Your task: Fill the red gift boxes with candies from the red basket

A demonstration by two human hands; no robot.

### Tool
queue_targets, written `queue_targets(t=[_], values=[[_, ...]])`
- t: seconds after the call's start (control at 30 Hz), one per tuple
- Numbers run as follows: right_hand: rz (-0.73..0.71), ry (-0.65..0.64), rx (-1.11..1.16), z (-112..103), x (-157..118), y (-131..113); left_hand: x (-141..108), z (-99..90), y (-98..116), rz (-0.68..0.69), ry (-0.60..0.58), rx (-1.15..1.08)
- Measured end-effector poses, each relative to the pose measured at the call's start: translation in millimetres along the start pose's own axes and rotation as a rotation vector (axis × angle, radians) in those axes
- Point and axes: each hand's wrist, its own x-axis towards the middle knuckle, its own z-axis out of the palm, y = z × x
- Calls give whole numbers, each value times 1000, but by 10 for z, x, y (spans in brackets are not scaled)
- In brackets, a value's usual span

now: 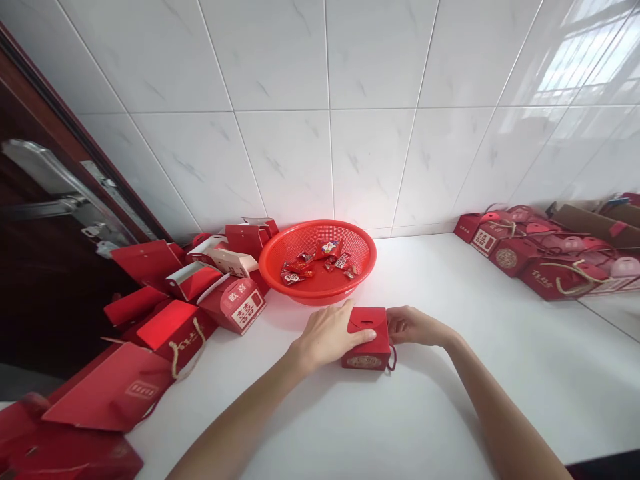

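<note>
A small red gift box with a slot in its folded top and a gold round print on its front stands on the white table before me. My left hand grips it from the left, thumb lying across the top and fingers behind. At the box's right side is my right hand, its fingers curled in against the side; what they pinch, if anything, is hidden. A dark red cord handle hangs at the lower right side, below those fingers. Just behind the box sits a red plastic basket holding several wrapped sweets.
Several open red boxes crowd the left side of the white table, one with a rope handle. Several closed boxes and brown cartons are grouped at the far right. A tiled wall stands behind, and a dark door at the left.
</note>
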Motion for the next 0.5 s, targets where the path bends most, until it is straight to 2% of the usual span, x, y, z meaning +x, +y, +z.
queue_targets(t=[0.27, 0.5], values=[[-72, 69, 188, -6, -3, -35, -20, 4, 16, -59, 42, 119], [-225, 200, 516, -154, -122, -53, -25, -3, -24, -22, 11, 27]])
